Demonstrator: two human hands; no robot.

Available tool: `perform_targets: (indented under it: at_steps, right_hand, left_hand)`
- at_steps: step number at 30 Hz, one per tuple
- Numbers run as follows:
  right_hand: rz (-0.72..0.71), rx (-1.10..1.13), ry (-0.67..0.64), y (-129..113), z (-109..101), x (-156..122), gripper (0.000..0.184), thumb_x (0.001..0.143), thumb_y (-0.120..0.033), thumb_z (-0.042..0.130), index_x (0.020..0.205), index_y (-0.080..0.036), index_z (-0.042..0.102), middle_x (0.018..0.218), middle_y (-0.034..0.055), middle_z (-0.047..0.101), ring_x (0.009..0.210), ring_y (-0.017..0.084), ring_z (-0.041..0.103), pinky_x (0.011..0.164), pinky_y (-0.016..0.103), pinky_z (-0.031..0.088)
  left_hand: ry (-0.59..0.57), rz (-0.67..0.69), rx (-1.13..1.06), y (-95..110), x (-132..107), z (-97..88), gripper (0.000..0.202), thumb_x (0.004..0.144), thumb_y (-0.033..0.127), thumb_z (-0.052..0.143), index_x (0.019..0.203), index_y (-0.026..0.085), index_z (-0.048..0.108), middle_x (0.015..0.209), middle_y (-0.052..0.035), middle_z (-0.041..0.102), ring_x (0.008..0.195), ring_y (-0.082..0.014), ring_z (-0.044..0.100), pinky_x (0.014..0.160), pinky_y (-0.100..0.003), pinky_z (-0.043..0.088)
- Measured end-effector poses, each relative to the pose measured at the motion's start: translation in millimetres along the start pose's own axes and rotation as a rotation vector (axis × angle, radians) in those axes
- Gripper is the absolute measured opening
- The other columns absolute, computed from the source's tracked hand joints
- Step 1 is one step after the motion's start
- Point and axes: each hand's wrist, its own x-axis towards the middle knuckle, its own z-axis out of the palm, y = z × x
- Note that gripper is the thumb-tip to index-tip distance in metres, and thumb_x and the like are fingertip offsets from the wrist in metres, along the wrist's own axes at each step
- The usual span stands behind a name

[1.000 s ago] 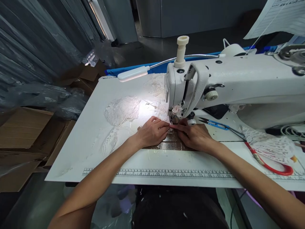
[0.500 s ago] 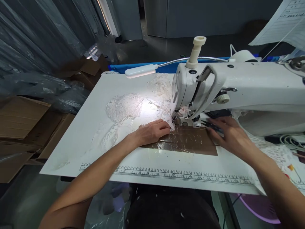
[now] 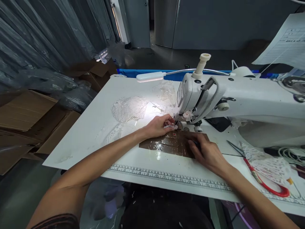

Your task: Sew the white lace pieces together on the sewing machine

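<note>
My left hand (image 3: 160, 126) pinches a small piece of white lace (image 3: 170, 126) just left of the sewing machine's needle area. The needle itself is hard to make out. My right hand (image 3: 206, 151) has its fingers curled in over a shiny brown sheet (image 3: 164, 144) on the table. A dark bit of the black thread snips (image 3: 198, 144) shows between thumb and fingers, the rest hidden. A tiny red-and-white patch (image 3: 174, 134) lies on the brown sheet. The white sewing machine (image 3: 252, 98) stands beyond both hands.
Lace pieces (image 3: 130, 109) lie left of the machine under a lamp (image 3: 150, 76). Red-handled scissors (image 3: 264, 181) and more white lace (image 3: 268, 163) are at the right. A printed ruler (image 3: 166, 176) runs along the table's front. Cardboard boxes (image 3: 26, 109) stand at the left.
My right hand has come left and toward me from beside the machine, onto the brown sheet. My left hand has lifted the lace edge in a pinch. The red-handled scissors now show.
</note>
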Motion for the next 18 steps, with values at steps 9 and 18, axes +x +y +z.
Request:
perform_targets:
  at_steps: [9,18]
  right_hand:
    - [0.05,-0.41,0.081,-17,21,39,0.048,0.101,-0.043,0.022,0.091,-0.017,0.06,0.072,0.0088,0.067,0.062,0.022,0.062,0.05,0.029,0.026]
    - [0.016,-0.474,0.119,-26,28,49,0.039,0.101,-0.042,0.03,0.104,-0.017,0.06,0.079,0.0086,0.068,0.065,0.023,0.063,0.049,0.028,0.021]
  left_hand:
    - [-0.055,-0.048,-0.314,-18,2,-2.5,0.031,0.084,0.029,0.065,0.109,0.016,0.051,0.082,-0.0041,0.073,0.075,-0.0136,0.068,0.071,-0.028,0.054]
    - [-0.073,-0.003,-0.243,-19,2,-5.8,0.032,0.087,0.023,0.058,0.116,0.014,0.048,0.08,-0.0033,0.073,0.068,-0.0121,0.066,0.063,-0.025,0.052]
